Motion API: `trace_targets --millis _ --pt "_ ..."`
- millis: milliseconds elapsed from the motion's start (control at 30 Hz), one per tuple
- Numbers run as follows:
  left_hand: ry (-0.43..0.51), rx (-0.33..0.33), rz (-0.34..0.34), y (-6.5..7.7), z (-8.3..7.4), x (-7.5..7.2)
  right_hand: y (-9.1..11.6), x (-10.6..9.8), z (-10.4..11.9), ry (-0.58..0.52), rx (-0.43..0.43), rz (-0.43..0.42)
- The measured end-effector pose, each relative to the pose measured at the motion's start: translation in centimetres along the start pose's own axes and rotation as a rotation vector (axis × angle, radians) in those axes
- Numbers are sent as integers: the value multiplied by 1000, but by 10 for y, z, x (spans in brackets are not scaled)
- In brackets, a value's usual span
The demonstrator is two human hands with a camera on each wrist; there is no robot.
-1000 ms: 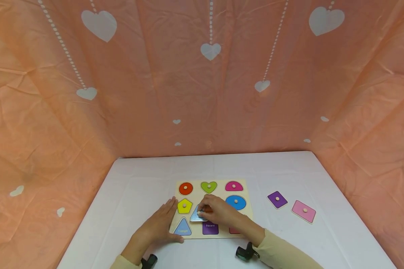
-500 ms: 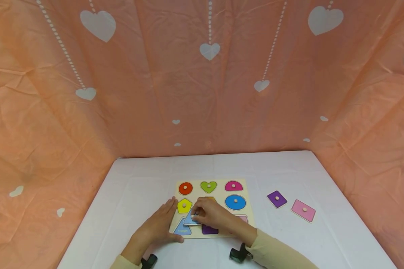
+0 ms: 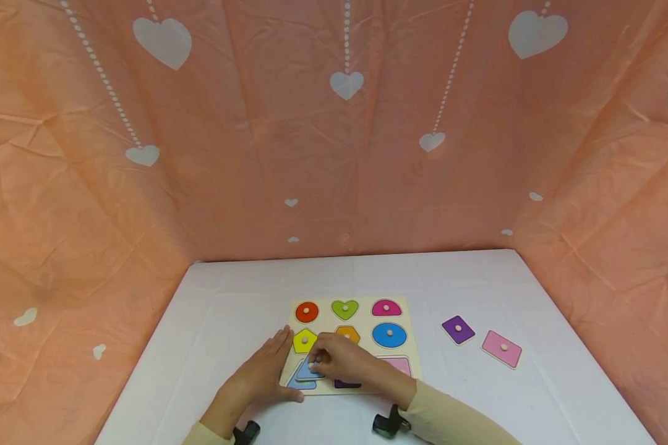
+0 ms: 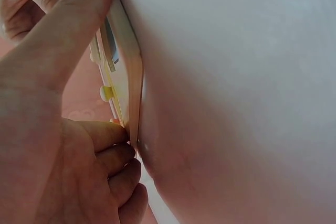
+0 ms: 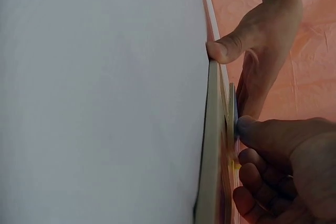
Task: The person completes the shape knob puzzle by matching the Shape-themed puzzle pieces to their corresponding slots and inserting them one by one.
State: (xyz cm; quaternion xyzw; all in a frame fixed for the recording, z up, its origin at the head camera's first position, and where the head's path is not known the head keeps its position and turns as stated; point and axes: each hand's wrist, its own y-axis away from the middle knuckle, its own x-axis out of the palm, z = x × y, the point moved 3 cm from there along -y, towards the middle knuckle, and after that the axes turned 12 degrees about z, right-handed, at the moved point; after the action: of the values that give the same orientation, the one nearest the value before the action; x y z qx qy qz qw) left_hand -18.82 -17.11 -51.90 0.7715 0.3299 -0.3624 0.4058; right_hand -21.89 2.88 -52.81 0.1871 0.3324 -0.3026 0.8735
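A wooden shape puzzle board (image 3: 362,394) lies on the white table. In the head view my right hand (image 3: 342,358) pinches the knob of a blue triangle piece (image 3: 308,372) over the board's near-left corner. That triangle partly overlaps the blue triangle recess (image 3: 302,385). In the right wrist view the triangle piece (image 5: 231,103) sits slightly raised above the board. My left hand (image 3: 261,371) rests against the board's left edge, fingers extended, with its thumb at the front edge. In the left wrist view, fingertips (image 4: 128,153) touch the board's side (image 4: 135,87).
To the board's right lie a purple square piece (image 3: 458,330) and a pink rectangle piece (image 3: 502,349). Seated in the board are a red circle (image 3: 303,313), yellow pentagon (image 3: 304,341), blue oval (image 3: 396,337) and other knobbed pieces. An orange heart-patterned cloth (image 3: 345,154) encloses the table.
My right hand has carried the triangle piece left and nearer to me, toward the board's near-left corner. The orange piece behind it now shows. My left hand has stayed in place.
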Motion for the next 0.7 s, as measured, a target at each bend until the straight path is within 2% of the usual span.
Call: trace_targets --millis 467,700 --pt "-7 16 9 -1 1 0 -3 5 7 1 8 42" --pt "7 17 9 0 1 0 -5 7 11 47 -12 55"
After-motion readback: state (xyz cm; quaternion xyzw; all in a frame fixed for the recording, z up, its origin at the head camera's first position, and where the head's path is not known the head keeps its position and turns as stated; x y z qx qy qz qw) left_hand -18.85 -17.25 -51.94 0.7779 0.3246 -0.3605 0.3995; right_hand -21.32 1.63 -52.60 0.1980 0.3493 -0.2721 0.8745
